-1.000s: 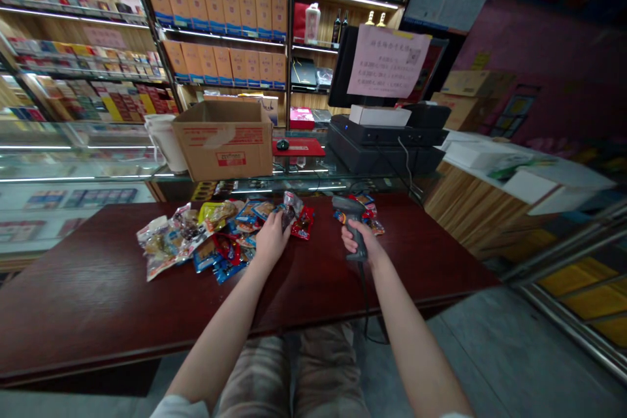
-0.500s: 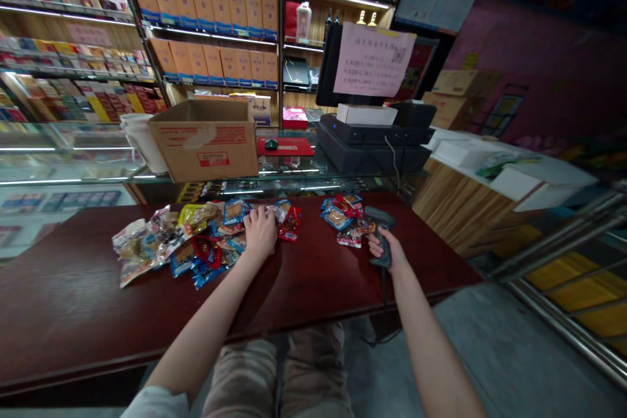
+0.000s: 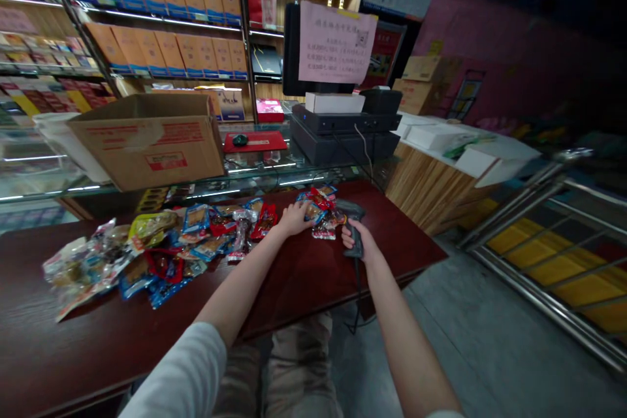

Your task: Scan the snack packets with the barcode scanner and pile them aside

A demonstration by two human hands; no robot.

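Right hand (image 3: 361,243) clamps dark-grey scanner (image 3: 351,210); left hand (image 3: 294,219), grip unclear, touches shiny packets (image 3: 324,232)

Left hand (image 3: 294,218) reaches forward, palm down; right hand (image 3: 358,239) is curled

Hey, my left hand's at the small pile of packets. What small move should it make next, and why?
Probably pinch one packet and ease it slightly apart. Your left hand has its fingers at the edge of the small pile, where packets overlap, while your right hand grips the scanner right beside them. I can't tell whether your left fingers hold a packet.
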